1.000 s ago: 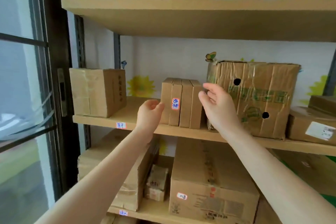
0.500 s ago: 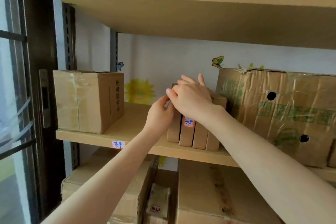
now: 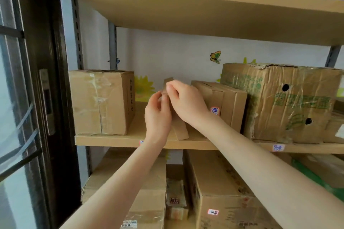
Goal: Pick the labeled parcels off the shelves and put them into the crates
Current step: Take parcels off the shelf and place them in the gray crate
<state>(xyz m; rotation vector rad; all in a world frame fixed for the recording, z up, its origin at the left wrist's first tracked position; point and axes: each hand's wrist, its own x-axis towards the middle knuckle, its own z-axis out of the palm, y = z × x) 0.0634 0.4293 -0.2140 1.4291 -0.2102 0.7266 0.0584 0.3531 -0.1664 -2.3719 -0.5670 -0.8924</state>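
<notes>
The coming move turns on a slim cardboard parcel (image 3: 182, 132) on the middle shelf (image 3: 111, 140). It stands on its short end with its long axis nearly upright but tilted, its top corner leaning left and away and its foot set to the right on the board. It is split off from the row of like parcels (image 3: 230, 104), which stands just beside it on the right. Both hands are already on it, so neither has to reach. The left hand (image 3: 158, 117) comes up from below with its fingers curled against the parcel's left face. The right hand (image 3: 188, 104) comes over from the right and pinches the upper edge with curled fingertips. The way out looks to be toward the person and a little left, into the gap between this parcel and the large taped box (image 3: 100, 102) at the left end of the shelf. The right hand seems better placed to lift and the left to steady the lean. Much is covered: the two hands hide the whole middle of the parcel, leaving only its top corner and its foot showing, so I cannot tell whether it carries a label. The white label (image 3: 216, 110) on the nearest parcel of the row is half hidden by the right wrist, and its writing is too small to read. How many parcels the row holds is hard to make out. The torn carton with round holes (image 3: 290, 102) runs out of the picture on the right. No crate is in view, so where the parcel must travel cannot be judged from here.
</notes>
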